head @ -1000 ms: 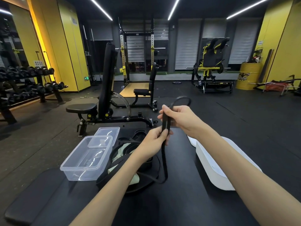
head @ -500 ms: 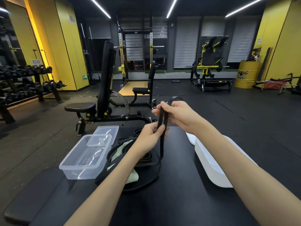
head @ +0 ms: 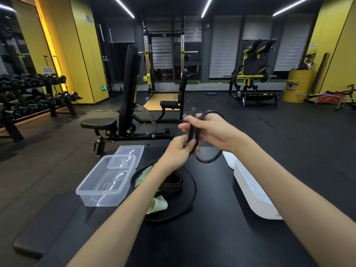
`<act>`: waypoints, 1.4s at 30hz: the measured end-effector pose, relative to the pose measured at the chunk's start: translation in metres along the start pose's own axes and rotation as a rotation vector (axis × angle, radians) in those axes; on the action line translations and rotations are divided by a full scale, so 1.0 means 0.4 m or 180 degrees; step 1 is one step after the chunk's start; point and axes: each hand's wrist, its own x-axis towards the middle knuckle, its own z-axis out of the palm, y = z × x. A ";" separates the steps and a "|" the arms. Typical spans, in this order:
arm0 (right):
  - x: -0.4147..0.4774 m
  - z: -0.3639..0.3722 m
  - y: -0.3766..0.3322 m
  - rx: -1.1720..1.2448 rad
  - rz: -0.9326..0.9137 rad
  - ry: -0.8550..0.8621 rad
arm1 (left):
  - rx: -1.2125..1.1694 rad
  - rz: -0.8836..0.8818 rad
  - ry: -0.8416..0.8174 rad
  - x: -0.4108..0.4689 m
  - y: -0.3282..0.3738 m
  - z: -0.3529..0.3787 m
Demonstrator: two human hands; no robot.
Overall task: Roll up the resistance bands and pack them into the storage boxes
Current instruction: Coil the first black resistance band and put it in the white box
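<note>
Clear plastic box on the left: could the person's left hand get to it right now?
Probably yes. The clear box stands open beside the left forearm, nothing between them. But the left hand grips the black band together with the right hand, so it would need to let go first.

An upright weight bench (head: 129, 89) stands beyond the table (head: 212, 237), dumbbell rack (head: 44, 79) left, yellow barrel (head: 297, 85) right.

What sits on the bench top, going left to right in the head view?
clear box → green band → brown band → white box. The black band, held up above the bench, is left out because it overlaps them.
</note>
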 end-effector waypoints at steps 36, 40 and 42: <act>0.011 -0.023 -0.037 0.0030 0.0069 -0.0759 | -0.0685 -0.0174 0.0038 0.003 0.039 0.006; 0.011 -0.022 -0.032 -0.0501 0.0131 -0.0437 | -0.0941 -0.0128 -0.0140 -0.002 0.042 0.021; 0.021 -0.023 -0.034 -0.0183 0.0114 -0.0017 | -0.1029 -0.0181 -0.0284 -0.007 0.041 0.028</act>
